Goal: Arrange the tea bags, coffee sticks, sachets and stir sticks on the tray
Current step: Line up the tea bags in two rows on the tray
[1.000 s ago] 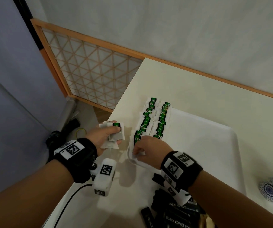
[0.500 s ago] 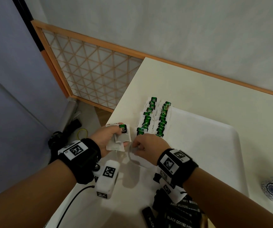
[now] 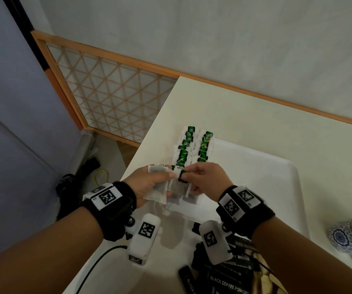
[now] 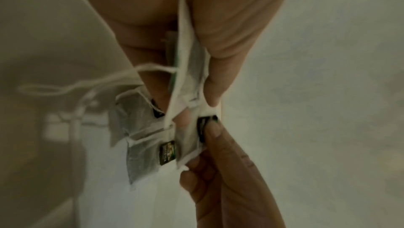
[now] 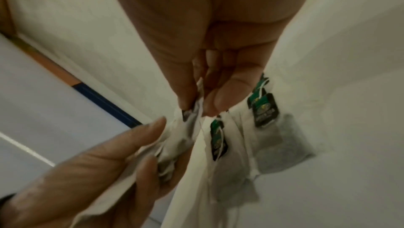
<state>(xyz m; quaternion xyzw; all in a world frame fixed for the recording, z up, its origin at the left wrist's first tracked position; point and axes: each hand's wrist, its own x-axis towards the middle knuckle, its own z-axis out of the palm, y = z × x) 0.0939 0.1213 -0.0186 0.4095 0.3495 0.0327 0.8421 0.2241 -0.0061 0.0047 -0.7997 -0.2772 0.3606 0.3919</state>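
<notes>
Left hand (image 3: 147,183) grips a small bunch of tea bags (image 3: 157,193), fingers and thumb curled round the paper; strings hang loose below the bunch. Right hand (image 3: 205,180) pinches one bag (image 3: 182,183) from that bunch between thumb and forefinger, at its top edge next to the green tag; both hands touching the same cluster, held just above the near left corner of the tray (image 3: 277,187). Left wrist view: thumb (image 4: 218,79) pressed on the bunch, right fingertip (image 4: 215,131) on a dark tag, a further bag (image 4: 144,159) with tag lying flat below. Right wrist view: thumb and forefinger (image 5: 218,100) closed on the bag's corner, left hand's fingers (image 5: 122,145) wrapped round crumpled paper at lower left. Two rows of bags (image 3: 192,147), overlapped, green tags up, run along the tray's left edge away from the hands; the left row sits at or over the rim, cannot tell which. Tray white, on a cream table (image 3: 245,115). Black coffee sticks (image 3: 226,279) piled on the table at near edge, under the right forearm. Patterned blue and white cup (image 3: 351,238) on the table to the right, apart from the tray
</notes>
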